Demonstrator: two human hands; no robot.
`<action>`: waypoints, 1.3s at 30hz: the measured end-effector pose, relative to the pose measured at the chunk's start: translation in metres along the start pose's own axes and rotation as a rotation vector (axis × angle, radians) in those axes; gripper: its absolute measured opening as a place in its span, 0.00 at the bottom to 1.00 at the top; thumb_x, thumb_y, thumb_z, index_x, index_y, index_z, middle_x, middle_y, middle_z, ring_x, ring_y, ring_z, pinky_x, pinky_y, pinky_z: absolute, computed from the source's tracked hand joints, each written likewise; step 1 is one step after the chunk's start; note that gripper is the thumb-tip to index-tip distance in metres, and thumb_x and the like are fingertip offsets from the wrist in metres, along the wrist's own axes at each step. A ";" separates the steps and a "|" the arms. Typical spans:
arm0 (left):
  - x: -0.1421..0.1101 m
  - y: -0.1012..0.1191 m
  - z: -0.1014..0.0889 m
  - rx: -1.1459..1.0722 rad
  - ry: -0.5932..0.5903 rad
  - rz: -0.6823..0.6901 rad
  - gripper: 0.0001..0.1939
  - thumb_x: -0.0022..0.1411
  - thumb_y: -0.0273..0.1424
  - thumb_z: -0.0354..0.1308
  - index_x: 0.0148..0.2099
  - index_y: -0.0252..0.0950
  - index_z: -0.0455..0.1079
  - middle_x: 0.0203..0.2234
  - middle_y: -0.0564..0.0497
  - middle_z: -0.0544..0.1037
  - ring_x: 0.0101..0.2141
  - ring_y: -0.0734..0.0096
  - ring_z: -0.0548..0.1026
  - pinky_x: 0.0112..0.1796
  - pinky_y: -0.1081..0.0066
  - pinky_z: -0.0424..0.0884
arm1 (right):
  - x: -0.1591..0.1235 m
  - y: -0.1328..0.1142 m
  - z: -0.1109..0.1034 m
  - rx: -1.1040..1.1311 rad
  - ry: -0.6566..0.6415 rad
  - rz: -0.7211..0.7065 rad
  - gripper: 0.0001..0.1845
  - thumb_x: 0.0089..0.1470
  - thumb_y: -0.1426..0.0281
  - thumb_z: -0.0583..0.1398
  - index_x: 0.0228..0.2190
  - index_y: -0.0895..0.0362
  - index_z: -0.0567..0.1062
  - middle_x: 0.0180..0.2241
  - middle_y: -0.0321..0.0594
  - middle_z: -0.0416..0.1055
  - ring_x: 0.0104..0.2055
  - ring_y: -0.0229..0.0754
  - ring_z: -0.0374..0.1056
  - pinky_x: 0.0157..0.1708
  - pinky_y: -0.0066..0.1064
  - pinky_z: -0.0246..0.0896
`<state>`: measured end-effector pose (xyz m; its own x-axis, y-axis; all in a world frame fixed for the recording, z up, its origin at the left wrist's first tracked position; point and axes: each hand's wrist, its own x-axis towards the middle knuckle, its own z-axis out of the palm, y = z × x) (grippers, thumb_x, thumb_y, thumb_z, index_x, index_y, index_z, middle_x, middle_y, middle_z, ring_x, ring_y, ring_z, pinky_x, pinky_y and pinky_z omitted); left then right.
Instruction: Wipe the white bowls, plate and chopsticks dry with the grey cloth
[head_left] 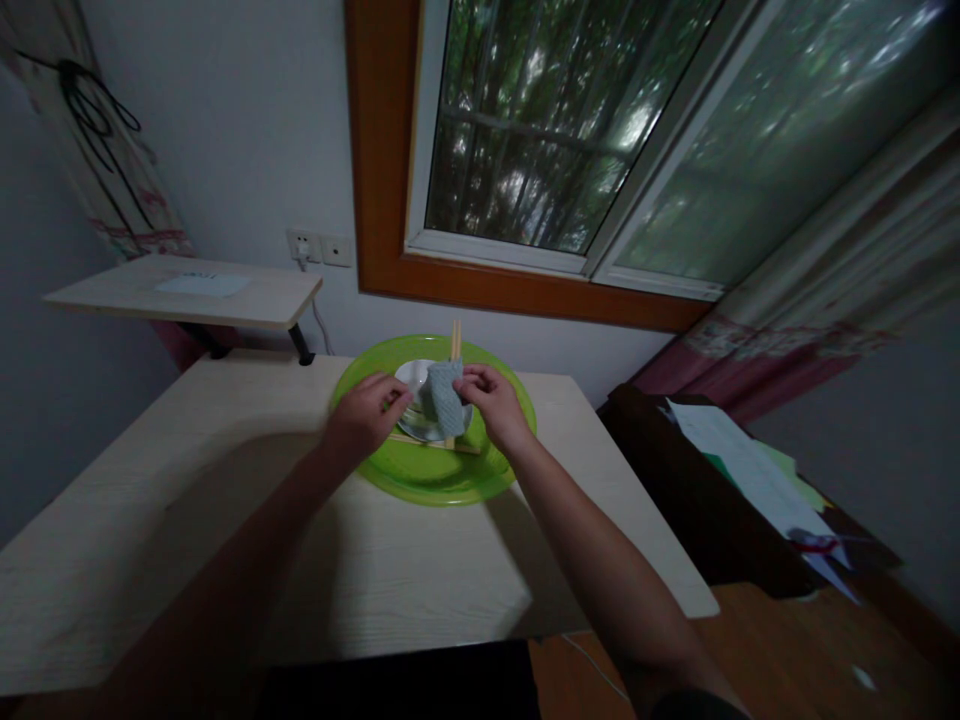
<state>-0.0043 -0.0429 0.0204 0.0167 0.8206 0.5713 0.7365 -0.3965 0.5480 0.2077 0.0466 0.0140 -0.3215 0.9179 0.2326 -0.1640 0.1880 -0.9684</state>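
Note:
My right hand [489, 398] pinches the edge of a grey textured cloth [445, 396]. A pair of pale wooden chopsticks [456, 340] stands upright behind or within the cloth, tips showing above it; which of the two I cannot tell. To the left, my left hand [369, 412] is closed, its thumb and fingers drawn together by the bowl's edge, and whatever they hold does not show. A white bowl [409, 374] lies behind the cloth, partly hidden. Below it more chopsticks [466, 449] lie across the round green tray [405, 485].
The tray rests on a pale wooden table [420, 580]. A small raised shelf [262, 305] with a paper [202, 285] stands at the back left. A window [555, 130] is ahead. Papers [742, 470] lie on a dark cabinet [660, 500] at the right.

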 end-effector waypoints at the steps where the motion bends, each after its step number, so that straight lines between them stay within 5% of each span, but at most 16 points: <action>1: 0.000 0.000 0.003 -0.022 -0.095 -0.009 0.11 0.67 0.36 0.54 0.36 0.37 0.73 0.32 0.50 0.77 0.34 0.69 0.75 0.39 0.69 0.70 | 0.000 0.000 0.003 0.031 0.020 0.007 0.20 0.43 0.60 0.70 0.37 0.56 0.74 0.29 0.34 0.74 0.29 0.36 0.68 0.31 0.28 0.67; 6: -0.004 0.003 0.018 -0.032 -0.389 -0.080 0.16 0.65 0.44 0.56 0.36 0.37 0.76 0.30 0.51 0.81 0.31 0.70 0.76 0.33 0.72 0.67 | -0.003 0.001 0.013 0.086 0.080 0.047 0.20 0.44 0.59 0.68 0.36 0.55 0.71 0.28 0.32 0.72 0.28 0.35 0.68 0.32 0.28 0.69; 10: -0.006 0.002 0.024 -0.048 -0.484 -0.130 0.14 0.64 0.40 0.57 0.32 0.36 0.74 0.26 0.51 0.81 0.27 0.70 0.75 0.29 0.73 0.64 | -0.003 0.001 0.012 0.074 0.105 0.045 0.21 0.43 0.58 0.68 0.36 0.55 0.70 0.29 0.32 0.72 0.28 0.36 0.68 0.33 0.29 0.69; 20: -0.008 -0.003 -0.005 -0.019 -0.453 -0.093 0.16 0.67 0.39 0.53 0.31 0.35 0.74 0.22 0.53 0.76 0.24 0.74 0.70 0.28 0.73 0.59 | 0.010 -0.002 -0.017 0.259 0.354 -0.063 0.24 0.40 0.63 0.70 0.38 0.54 0.67 0.27 0.28 0.70 0.27 0.33 0.67 0.32 0.26 0.67; 28: -0.015 -0.031 -0.037 0.235 -0.390 -0.059 0.17 0.69 0.38 0.48 0.33 0.37 0.74 0.29 0.51 0.77 0.33 0.68 0.72 0.35 0.70 0.64 | 0.021 -0.016 -0.059 0.146 0.576 -0.272 0.22 0.45 0.61 0.67 0.38 0.52 0.65 0.27 0.27 0.66 0.28 0.34 0.66 0.37 0.29 0.67; 33: -0.018 -0.032 -0.028 0.344 -0.366 0.081 0.15 0.69 0.35 0.49 0.32 0.37 0.71 0.31 0.47 0.77 0.37 0.65 0.73 0.43 0.67 0.67 | 0.005 -0.025 -0.039 -0.236 0.354 -0.373 0.16 0.52 0.61 0.67 0.40 0.53 0.71 0.37 0.38 0.73 0.39 0.41 0.71 0.43 0.33 0.68; 39: -0.020 -0.021 -0.010 0.399 -0.340 0.114 0.12 0.68 0.31 0.49 0.39 0.37 0.75 0.34 0.45 0.81 0.37 0.64 0.76 0.42 0.67 0.69 | -0.020 -0.025 0.009 -0.754 -0.406 -0.512 0.07 0.62 0.67 0.62 0.42 0.52 0.77 0.45 0.41 0.77 0.50 0.45 0.71 0.55 0.38 0.62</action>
<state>-0.0265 -0.0553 0.0033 0.2811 0.8945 0.3476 0.9160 -0.3582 0.1809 0.2101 0.0203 0.0348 -0.6950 0.5020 0.5148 0.2181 0.8294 -0.5144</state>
